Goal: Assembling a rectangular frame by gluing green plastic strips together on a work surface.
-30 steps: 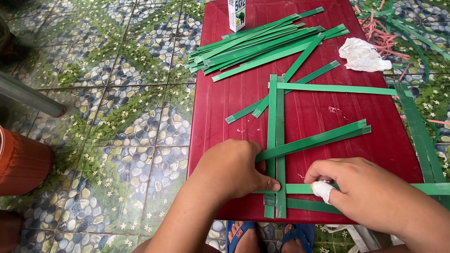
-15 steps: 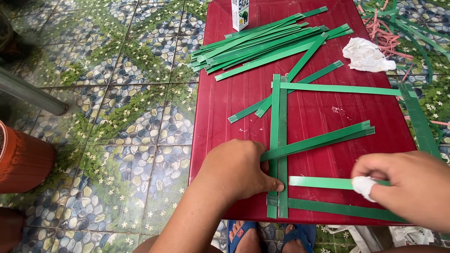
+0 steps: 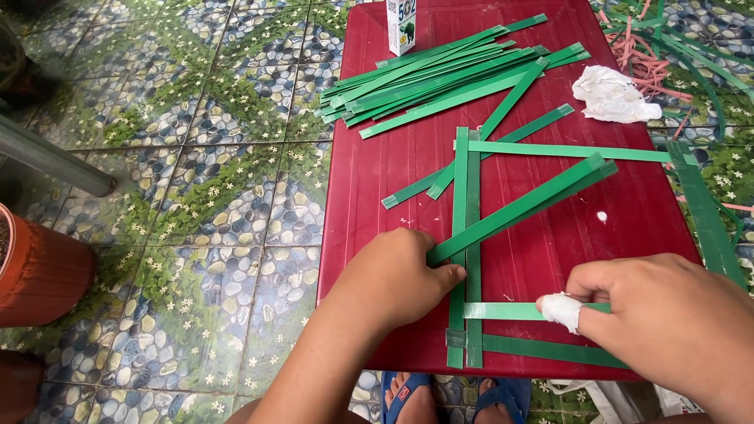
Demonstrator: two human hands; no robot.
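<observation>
I'm seeing the left hand (image 3: 397, 275) lying knuckles-up on the red table (image 3: 377, 180), fingers curled and pressing down the two upright green strips (image 3: 466, 235) where a slanted strip (image 3: 534, 200) is crossing them. Right hand (image 3: 667, 318) is coming in from the right edge, bandaged fingertip (image 3: 561, 310) pinching the end of a horizontal strip (image 3: 503, 311); a second horizontal strip (image 3: 550, 349) is lying just below it. One loose strip pile (image 3: 440, 74) is sitting at the far end, probably over a dozen. One crumpled white rag (image 3: 614, 96), one small carton (image 3: 401, 23).
</observation>
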